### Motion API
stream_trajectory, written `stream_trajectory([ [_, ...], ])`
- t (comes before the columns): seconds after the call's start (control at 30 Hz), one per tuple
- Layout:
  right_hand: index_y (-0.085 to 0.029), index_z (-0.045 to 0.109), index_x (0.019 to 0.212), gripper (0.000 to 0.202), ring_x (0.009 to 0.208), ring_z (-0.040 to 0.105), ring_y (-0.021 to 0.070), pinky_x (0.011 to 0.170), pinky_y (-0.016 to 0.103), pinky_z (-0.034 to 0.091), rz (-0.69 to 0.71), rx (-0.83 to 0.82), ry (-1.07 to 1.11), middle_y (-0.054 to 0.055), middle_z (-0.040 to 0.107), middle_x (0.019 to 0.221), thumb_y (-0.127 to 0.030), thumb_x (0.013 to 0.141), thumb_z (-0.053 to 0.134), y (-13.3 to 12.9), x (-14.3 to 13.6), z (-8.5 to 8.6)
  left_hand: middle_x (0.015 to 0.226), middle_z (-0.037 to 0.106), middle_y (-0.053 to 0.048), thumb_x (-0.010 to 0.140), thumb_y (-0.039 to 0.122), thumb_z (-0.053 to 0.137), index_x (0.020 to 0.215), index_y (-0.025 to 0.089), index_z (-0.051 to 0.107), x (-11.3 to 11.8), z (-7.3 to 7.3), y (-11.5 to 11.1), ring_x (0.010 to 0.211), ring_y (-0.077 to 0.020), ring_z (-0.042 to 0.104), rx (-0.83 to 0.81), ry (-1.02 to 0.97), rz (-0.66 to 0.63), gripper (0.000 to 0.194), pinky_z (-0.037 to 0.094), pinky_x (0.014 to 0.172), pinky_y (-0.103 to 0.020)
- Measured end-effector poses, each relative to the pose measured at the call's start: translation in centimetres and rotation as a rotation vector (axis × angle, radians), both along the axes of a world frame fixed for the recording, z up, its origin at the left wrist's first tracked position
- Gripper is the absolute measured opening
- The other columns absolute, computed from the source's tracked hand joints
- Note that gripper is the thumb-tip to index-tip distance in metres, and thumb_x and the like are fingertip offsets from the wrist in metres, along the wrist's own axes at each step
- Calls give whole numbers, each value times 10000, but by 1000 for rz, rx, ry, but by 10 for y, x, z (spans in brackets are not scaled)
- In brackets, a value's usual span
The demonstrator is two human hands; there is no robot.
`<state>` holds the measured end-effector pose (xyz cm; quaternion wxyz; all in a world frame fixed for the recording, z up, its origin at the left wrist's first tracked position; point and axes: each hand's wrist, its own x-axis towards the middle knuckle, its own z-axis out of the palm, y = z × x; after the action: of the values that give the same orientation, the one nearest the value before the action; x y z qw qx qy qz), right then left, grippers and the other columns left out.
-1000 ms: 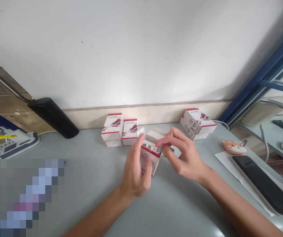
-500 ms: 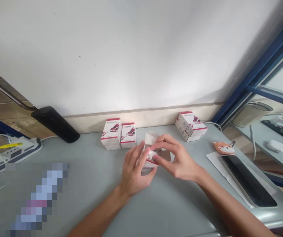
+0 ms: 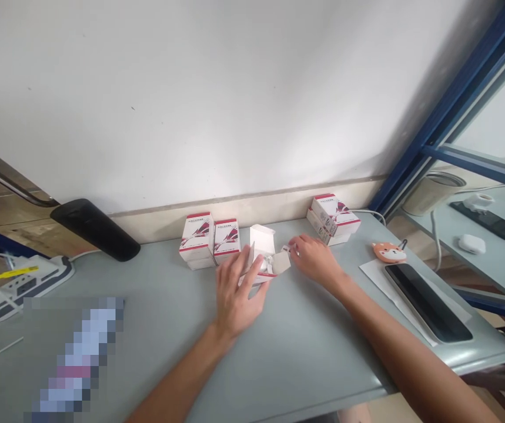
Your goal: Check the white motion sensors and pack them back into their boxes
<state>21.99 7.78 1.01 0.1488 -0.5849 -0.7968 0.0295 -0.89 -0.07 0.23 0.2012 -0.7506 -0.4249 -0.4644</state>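
Observation:
My left hand (image 3: 237, 289) is wrapped round the side of a small white carton (image 3: 257, 278) with a red edge. The carton's top stands open, one flap (image 3: 263, 236) raised at the back and another (image 3: 281, 262) folded out to the right. White contents (image 3: 266, 262) show inside, too small to name. Just right of the carton is my right hand (image 3: 316, 258), its fingers drawn together. A small whitish bit (image 3: 286, 249) shows at its fingertips; what it is I cannot make out.
Two piles of similar red-and-white cartons, left (image 3: 197, 239) and right (image 3: 334, 217), stand by the wall. A black cylindrical object (image 3: 96, 229) and a power strip (image 3: 25, 282) lie left. On the right are a phone (image 3: 427, 302), paper (image 3: 373, 273) and an orange animal-faced case (image 3: 388, 252).
My right hand has come out of the carton's opening and moved to its right side. The carton's flaps and inside show more now. My left hand keeps its hold.

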Motion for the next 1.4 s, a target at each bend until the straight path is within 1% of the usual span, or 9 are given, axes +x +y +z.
stream_trajectory([
  [0.13,-185,681,1280,326,882,704,250,840,382,500,37,170,144,122,738,1114,-229,1063,442,-5,-1,12,1462,671,-135,880,169,789,1548,345,501,2,2,0,1228,-329,668,-3,54,11,749,524,1002,-473],
  [0.33,-251,719,1112,307,835,612,198,746,342,498,503,501,418,75,652,1024,-104,977,484,-26,-14,23,1506,648,-120,907,167,762,1610,355,451,2,5,-4,1238,-327,663,-81,103,92,791,501,1029,-464],
  [0.43,-248,710,1142,350,910,608,222,795,387,510,633,469,430,92,653,1109,-82,928,489,-34,-26,15,1517,641,-110,904,139,758,1618,366,440,0,9,-5,1242,-336,652,-67,132,141,814,494,1034,-481],
  [0.57,-237,687,1155,283,966,632,233,851,411,540,646,329,501,98,683,1155,-113,952,535,-34,-31,13,1512,642,-110,895,141,766,1593,350,479,-4,11,-2,1214,-332,655,-51,148,149,783,502,1016,-476],
  [0.73,-249,645,1146,163,1057,705,225,927,409,559,608,322,546,86,751,1185,-164,1035,561,-28,-28,12,1523,632,-106,909,173,753,1559,330,523,-7,8,4,1241,-338,643,-77,111,193,707,493,1034,-471],
  [0.97,-268,631,1048,73,1004,719,226,872,389,572,525,354,621,74,765,1102,-216,1043,581,-19,-24,3,1568,592,-95,937,234,736,1613,356,443,-6,4,6,1269,-340,632,-127,85,190,747,491,1050,-479],
  [1.1,-268,628,1035,72,1023,700,246,888,406,555,326,427,607,84,753,1098,-255,1040,557,-8,-10,6,1555,603,-91,942,216,725,1612,360,439,-6,4,5,1281,-342,622,-154,111,180,742,495,1049,-492],
  [1.27,-234,618,1209,219,978,697,266,846,406,509,-17,185,364,85,752,1128,-265,1000,561,15,11,-5,1555,602,-89,926,142,698,1602,358,455,-4,4,2,1282,-344,612,-173,157,139,751,501,1042,-519],
  [1.4,-214,667,1077,177,938,701,279,819,397,493,-65,19,213,88,761,1051,-178,942,559,26,21,-18,1541,616,-80,918,93,670,1584,342,491,-4,6,1,1269,-346,612,-186,251,85,733,506,1025,-522],
])
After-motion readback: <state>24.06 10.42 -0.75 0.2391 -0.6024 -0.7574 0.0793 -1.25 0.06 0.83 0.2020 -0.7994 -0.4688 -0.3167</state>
